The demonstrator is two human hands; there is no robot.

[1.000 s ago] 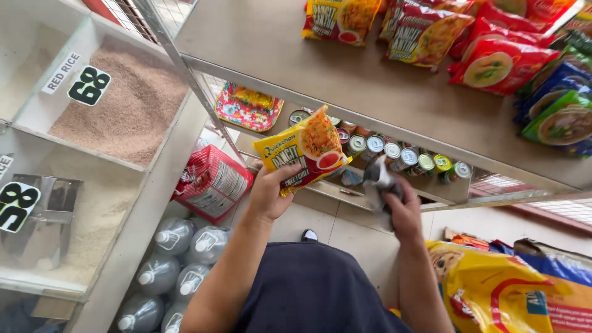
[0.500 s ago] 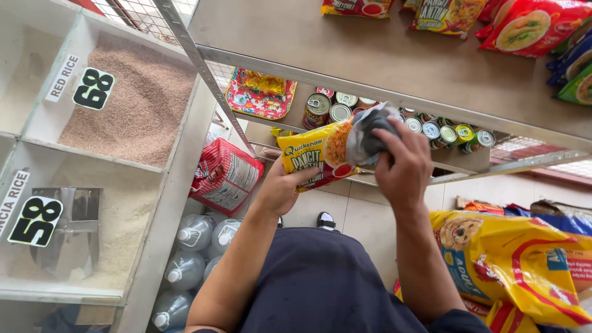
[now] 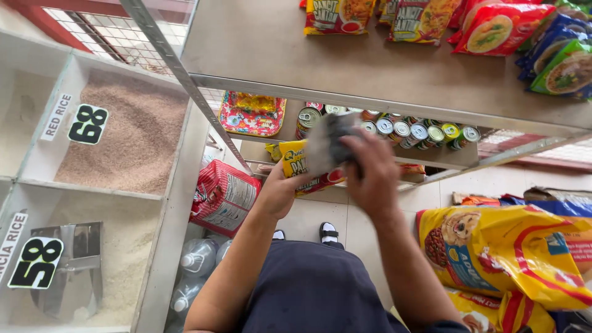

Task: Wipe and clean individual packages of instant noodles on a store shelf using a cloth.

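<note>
Left hand (image 3: 280, 191) has a firm grip on a yellow noodle packet (image 3: 299, 166), and the right hand (image 3: 370, 176) is clenched around a grey cloth (image 3: 330, 142) pressed against it. Row of cans (image 3: 401, 128) sits on the shelf (image 3: 265, 55) just beyond.

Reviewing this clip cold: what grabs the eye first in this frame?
At centre, the left hand holds a yellow noodle packet while the right hand presses a grey cloth against it, in front of a row of tins on the shelf. To the left are open rice bins with price tags, and at lower right a big yellow pet food bag lies on the floor.
</note>
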